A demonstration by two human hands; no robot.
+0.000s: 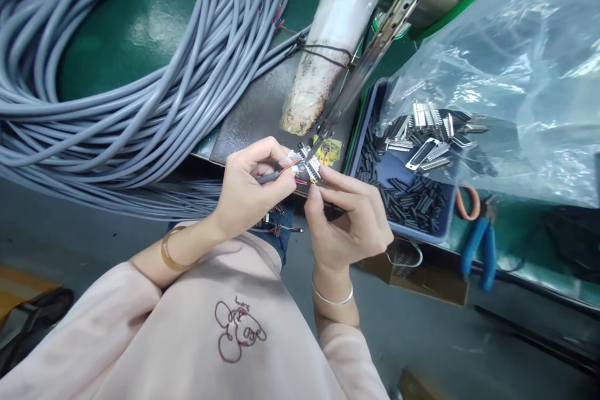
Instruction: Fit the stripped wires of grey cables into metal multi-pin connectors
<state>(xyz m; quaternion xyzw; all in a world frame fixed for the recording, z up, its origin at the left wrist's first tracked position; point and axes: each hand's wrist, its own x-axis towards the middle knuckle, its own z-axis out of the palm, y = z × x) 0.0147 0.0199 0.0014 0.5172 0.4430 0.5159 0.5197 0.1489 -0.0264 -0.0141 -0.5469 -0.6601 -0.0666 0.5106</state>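
My left hand (255, 184) is closed, pinching the stripped end of a grey cable (268, 177). Thin orange, blue and red wires fan out from that end toward a metal multi-pin connector (311, 169). Between the thumb and fingertips of my right hand (349, 215), also closed, the connector is gripped by its edge. Above it a soldering iron (391, 22) with a perforated barrel slants down, its tip at the wires and connector. Whether the tip touches a pin is too small to tell. A yellow label (328, 151) lies just behind the connector.
Grey cables (164, 84) loop across the left bench. Beside the iron hangs a plastic-wrapped tube (323, 44). At right, a blue bin (403, 230) holds black pieces, with connectors (429, 137) and a clear bag (520, 75) above. Blue-handled cutters (479, 247) lie near the bench edge.
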